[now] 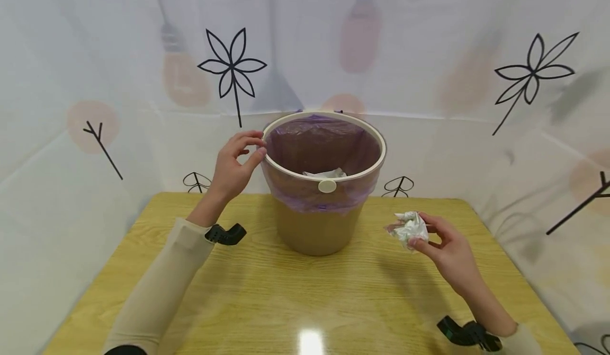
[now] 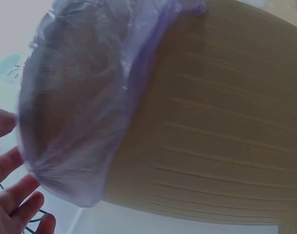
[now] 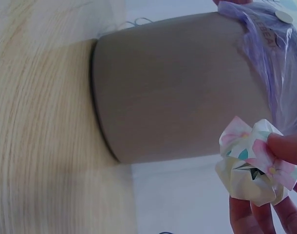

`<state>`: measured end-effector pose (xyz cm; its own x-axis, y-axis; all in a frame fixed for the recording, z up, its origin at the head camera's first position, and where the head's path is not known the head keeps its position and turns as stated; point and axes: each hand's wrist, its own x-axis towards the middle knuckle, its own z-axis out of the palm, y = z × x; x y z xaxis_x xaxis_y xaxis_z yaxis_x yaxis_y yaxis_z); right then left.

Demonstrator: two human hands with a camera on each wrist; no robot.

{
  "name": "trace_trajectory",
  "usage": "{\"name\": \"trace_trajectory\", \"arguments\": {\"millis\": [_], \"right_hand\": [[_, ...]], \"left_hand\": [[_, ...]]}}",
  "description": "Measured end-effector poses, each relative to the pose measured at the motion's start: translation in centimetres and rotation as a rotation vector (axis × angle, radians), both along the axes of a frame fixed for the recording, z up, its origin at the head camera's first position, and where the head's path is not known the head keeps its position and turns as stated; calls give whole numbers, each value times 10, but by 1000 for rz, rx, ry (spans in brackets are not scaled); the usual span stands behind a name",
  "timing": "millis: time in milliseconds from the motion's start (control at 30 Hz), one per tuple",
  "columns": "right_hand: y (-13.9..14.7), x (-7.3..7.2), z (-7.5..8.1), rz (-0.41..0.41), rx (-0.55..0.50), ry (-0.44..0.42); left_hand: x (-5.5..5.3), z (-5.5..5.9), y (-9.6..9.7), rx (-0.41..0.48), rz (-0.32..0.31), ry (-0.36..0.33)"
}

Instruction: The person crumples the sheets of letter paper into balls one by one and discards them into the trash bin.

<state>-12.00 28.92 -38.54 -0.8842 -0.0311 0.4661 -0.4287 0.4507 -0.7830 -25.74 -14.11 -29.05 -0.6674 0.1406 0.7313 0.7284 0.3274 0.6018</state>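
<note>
A beige trash bin (image 1: 314,233) stands upright on the table, lined with a translucent purple bag (image 1: 305,196) folded over its outside. A pale ring with a round tab (image 1: 327,186) runs along the top. My left hand (image 1: 234,164) is at the rim's left side, its loosely bent fingertips right at the edge; in the left wrist view fingers (image 2: 22,192) meet the bag's fold. Out to the right of the bin, my right hand (image 1: 450,249) pinches a crumpled paper ball (image 1: 411,228) above the table. Pink flowers show on that paper ball (image 3: 258,163) in the right wrist view.
Inside the bin lies a white crumpled piece (image 1: 329,174), partly hidden by the front rim. The yellowish wooden table (image 1: 267,296) ends at a patterned cloth backdrop (image 1: 419,100) close behind the bin. Black wrist straps (image 1: 225,234) are on both arms.
</note>
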Motion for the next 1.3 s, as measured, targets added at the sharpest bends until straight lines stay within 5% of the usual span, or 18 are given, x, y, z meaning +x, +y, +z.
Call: {"name": "trace_trajectory", "arguments": {"millis": [400, 700, 967, 1200, 1300], "right_hand": [[5, -9, 11, -11, -34, -16], [7, -25, 44, 51, -103, 65], [6, -36, 78, 111, -154, 126], [8, -45, 112, 81, -31, 116], [9, -49, 126, 77, -13, 106]], "left_hand": [[-6, -14, 11, 159, -17, 55], [24, 5, 24, 189, -38, 42], [26, 6, 26, 188, -27, 42], [-1, -16, 19, 192, -17, 61], [-4, -19, 18, 192, -18, 54]]}}
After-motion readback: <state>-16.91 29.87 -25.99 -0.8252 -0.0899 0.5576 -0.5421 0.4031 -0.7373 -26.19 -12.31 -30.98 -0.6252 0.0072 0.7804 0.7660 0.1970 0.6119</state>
